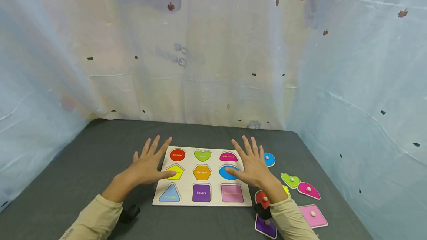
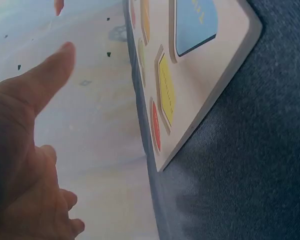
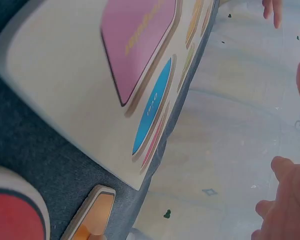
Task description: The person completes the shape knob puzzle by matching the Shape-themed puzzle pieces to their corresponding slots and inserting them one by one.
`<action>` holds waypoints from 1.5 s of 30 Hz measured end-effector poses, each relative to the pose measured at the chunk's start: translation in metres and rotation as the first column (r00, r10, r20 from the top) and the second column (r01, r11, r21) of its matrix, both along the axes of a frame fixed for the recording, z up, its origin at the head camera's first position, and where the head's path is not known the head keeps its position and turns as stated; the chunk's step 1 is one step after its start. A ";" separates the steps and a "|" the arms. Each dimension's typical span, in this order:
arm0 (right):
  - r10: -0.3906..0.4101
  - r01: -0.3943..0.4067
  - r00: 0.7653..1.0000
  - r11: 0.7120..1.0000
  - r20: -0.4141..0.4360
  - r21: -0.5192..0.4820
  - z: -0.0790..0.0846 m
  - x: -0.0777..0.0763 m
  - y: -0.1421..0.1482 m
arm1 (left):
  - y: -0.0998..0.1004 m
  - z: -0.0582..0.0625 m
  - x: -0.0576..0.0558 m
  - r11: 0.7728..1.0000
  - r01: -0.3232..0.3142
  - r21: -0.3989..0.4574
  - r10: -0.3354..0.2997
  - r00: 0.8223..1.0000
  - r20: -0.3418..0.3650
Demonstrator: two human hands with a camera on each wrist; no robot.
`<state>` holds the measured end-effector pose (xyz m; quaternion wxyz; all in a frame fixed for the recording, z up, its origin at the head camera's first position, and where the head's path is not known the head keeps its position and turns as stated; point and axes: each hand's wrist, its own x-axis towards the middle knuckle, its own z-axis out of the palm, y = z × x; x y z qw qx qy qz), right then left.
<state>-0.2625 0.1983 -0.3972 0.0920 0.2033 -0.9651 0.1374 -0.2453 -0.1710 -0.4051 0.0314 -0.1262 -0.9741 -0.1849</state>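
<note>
A pale wooden shape-puzzle board (image 1: 213, 210) lies on the dark table, printed with coloured, labelled recesses such as an orange hexagon (image 1: 202, 172) and a purple square (image 1: 201, 193). Over its left edge my left hand (image 1: 144, 167) is held with fingers spread, the thumb in front of the yellow recess. My right hand (image 1: 255, 169) is spread likewise over the right edge, its thumb overlapping the blue oval recess (image 1: 224, 173). Both hands hold nothing. The left wrist view (image 2: 20, 115) hand and the right wrist view (image 3: 297, 200) hand appear raised above the board.
Knobbed pieces lie right of the board: a blue piece (image 1: 271, 161), green heart (image 1: 287, 179), magenta half round (image 1: 307, 191), red piece (image 1: 260, 197), purple piece (image 1: 261, 227) and pink rectangle (image 1: 315, 220). An orange piece (image 3: 101, 212) shows in the right wrist view. Pale curtains (image 1: 217, 47) surround the table.
</note>
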 end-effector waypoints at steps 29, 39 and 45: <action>0.188 -0.122 0.914 0.972 0.359 -0.200 -0.001 -0.010 0.023 | -0.028 -0.010 -0.012 0.984 0.173 0.051 -0.180 0.937 0.299; 0.247 -0.159 0.897 0.954 0.367 -0.253 0.007 -0.009 0.040 | -0.029 -0.010 -0.015 0.980 0.179 0.084 -0.197 0.923 0.331; 0.244 -0.134 0.882 0.951 0.404 -0.280 0.016 -0.003 0.052 | -0.030 -0.011 -0.017 0.980 0.186 0.067 -0.198 0.929 0.313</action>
